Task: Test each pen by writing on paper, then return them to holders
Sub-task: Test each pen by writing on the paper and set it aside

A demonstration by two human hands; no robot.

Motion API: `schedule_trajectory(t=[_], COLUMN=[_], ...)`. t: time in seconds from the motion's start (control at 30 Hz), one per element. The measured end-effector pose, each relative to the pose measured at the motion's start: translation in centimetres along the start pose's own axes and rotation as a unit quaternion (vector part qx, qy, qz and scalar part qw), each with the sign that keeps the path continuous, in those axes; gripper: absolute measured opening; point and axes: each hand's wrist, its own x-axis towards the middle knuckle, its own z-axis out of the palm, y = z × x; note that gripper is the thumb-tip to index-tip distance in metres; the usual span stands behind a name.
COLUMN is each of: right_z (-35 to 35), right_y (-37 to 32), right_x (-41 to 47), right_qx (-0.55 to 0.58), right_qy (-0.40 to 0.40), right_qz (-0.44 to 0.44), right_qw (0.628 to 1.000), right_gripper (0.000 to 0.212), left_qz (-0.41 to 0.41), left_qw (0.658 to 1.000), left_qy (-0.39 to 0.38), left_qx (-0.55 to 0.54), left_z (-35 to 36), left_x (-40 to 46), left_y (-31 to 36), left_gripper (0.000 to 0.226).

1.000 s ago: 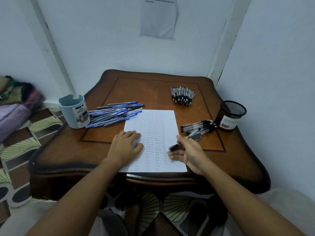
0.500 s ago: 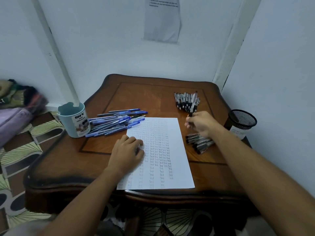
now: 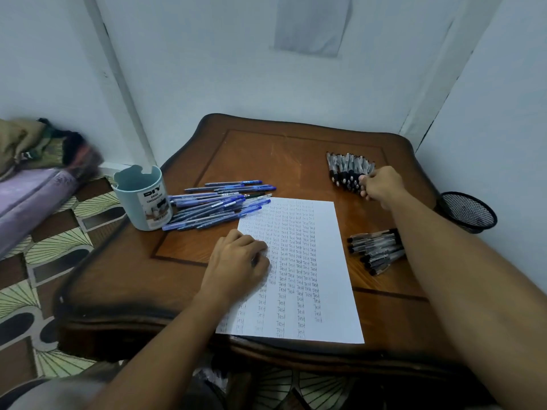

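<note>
A white paper point(image 3: 305, 315) filled with columns of the word "Test" lies on the wooden table point(image 3: 266, 152). My left hand point(image 3: 236, 261) rests on the paper's left edge with its fingers loosely curled. My right hand point(image 3: 380, 184) reaches to the far pile of black pens point(image 3: 344, 168) and pinches a black pen at that pile's right edge. A second pile of black pens point(image 3: 376, 251) lies right of the paper, partly under my right forearm. Several blue pens point(image 3: 219, 204) lie left of the paper's top.
A light blue desk organizer cup point(image 3: 142, 199) stands at the table's left edge beside the blue pens. A black mesh holder point(image 3: 467, 211) stands at the right edge near the wall. Walls close in behind and to the right. Folded fabric point(image 3: 35, 173) lies on the floor at left.
My right hand left the paper with a black pen and carried it up to the far black pile. The left hand stayed on the paper.
</note>
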Motion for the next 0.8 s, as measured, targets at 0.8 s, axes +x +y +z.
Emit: schedule_trajectory(t=[0.8], right_z=[-2.9], right_y=[1.8], right_x=[-7.7], right_qx=[-0.327], right_qy=[-0.245], right_qz=[-0.134], right_qw=[0.903], right_gripper=[0.025], left_qz=[-0.011], left_qw=[1.000], left_qy=[-0.020], left_qx=[0.005], left_z=[0.3], left_x=[-0.1], left_y=[-0.5], left_gripper=[0.035])
